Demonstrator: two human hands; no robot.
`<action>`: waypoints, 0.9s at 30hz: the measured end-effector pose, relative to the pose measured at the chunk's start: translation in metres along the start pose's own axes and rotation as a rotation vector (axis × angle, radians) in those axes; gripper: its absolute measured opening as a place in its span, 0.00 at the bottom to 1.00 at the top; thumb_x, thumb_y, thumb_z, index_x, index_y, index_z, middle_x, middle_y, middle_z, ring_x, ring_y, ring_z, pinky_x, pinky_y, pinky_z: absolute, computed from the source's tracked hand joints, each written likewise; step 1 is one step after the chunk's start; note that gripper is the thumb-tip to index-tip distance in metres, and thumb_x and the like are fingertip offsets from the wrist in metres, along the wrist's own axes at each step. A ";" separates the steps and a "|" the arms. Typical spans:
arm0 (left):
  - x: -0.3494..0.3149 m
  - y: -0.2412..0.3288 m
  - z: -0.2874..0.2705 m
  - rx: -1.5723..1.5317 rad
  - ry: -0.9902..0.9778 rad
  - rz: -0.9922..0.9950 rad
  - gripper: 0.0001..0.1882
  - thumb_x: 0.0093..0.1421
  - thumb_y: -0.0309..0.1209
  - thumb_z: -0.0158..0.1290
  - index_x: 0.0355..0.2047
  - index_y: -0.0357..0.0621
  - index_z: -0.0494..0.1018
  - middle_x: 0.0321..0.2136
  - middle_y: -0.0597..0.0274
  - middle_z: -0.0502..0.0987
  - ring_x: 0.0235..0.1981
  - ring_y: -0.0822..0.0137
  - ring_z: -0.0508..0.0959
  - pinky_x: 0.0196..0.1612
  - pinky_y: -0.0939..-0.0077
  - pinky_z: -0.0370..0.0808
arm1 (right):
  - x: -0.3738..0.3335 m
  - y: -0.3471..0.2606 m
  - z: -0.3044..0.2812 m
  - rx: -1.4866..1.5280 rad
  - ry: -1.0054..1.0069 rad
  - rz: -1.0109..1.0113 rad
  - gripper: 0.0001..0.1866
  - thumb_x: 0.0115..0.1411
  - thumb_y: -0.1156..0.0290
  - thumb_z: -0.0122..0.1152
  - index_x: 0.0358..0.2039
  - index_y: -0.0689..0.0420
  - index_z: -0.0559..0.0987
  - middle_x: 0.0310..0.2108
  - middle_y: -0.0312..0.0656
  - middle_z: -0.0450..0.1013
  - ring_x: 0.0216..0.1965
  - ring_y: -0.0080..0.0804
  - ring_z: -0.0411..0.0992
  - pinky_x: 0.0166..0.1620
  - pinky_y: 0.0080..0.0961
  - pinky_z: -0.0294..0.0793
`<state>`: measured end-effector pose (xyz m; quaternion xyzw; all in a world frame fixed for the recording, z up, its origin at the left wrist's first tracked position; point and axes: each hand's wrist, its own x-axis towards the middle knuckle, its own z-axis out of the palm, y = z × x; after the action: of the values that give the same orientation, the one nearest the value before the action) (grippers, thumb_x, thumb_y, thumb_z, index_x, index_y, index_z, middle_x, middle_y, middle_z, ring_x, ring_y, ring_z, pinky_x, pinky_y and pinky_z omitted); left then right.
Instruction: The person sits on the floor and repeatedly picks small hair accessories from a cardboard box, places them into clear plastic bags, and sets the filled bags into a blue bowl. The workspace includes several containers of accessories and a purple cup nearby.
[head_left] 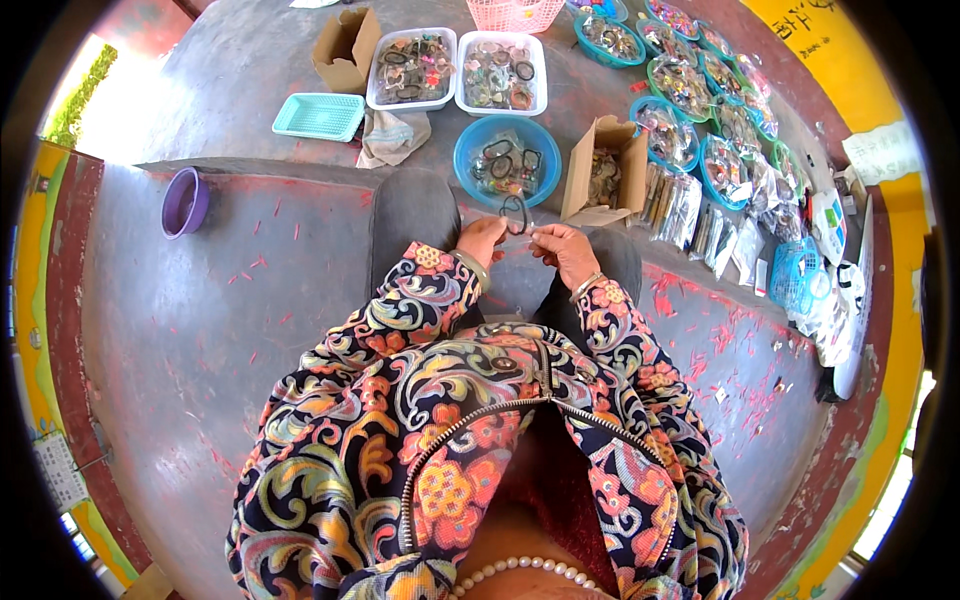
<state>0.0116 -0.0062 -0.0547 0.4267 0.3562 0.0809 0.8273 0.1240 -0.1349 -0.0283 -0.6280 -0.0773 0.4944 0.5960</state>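
In front of my knees, a small clear plastic bag (518, 232) is stretched between my two hands. A black looped band, like a hair tie (514, 209), shows at its top; whether it lies fully inside the bag I cannot tell. My left hand (482, 241) is closed on the left side of the bag. With thumb and fingertips, my right hand (568, 253) pinches its right edge. Just beyond the hands stands a blue basin (460, 170) holding several black bands in clear packets. An open cardboard box (632, 178) with small packed items is right of it.
Two white baskets (460, 92) of packaged trinkets, a turquoise tray (318, 117), a cloth (395, 138) and an empty box (345, 48) stand on the raised ledge. Filled basins (683, 165) and bagged goods (675, 205) crowd the right. A purple basin (186, 203) sits at left.
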 end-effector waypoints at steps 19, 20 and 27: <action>-0.010 0.000 0.008 -0.020 0.004 -0.151 0.14 0.53 0.39 0.46 0.36 0.44 0.68 0.35 0.64 0.71 0.37 0.70 0.69 0.33 0.77 0.62 | 0.073 -0.042 -0.032 0.145 0.081 -0.037 0.09 0.52 0.70 0.50 0.32 0.61 0.71 0.26 0.42 0.71 0.25 0.24 0.70 0.23 0.14 0.66; -0.011 0.002 0.009 -0.021 -0.013 -0.158 0.14 0.53 0.39 0.46 0.35 0.44 0.68 0.35 0.64 0.71 0.37 0.71 0.69 0.33 0.77 0.62 | 0.067 -0.051 -0.038 0.116 0.060 -0.080 0.09 0.52 0.70 0.50 0.32 0.61 0.71 0.26 0.41 0.72 0.26 0.23 0.70 0.24 0.14 0.66; -0.013 0.002 0.014 -0.036 -0.041 -0.199 0.12 0.54 0.37 0.45 0.34 0.44 0.69 0.32 0.66 0.72 0.34 0.73 0.70 0.30 0.81 0.63 | 0.060 -0.115 -0.118 -0.104 0.371 -0.239 0.09 0.51 0.69 0.51 0.31 0.58 0.73 0.26 0.36 0.72 0.24 0.19 0.69 0.24 0.12 0.64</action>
<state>0.0118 -0.0194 -0.0412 0.3757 0.3785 -0.0041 0.8459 0.2948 -0.1409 0.0116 -0.7244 -0.0655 0.2915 0.6213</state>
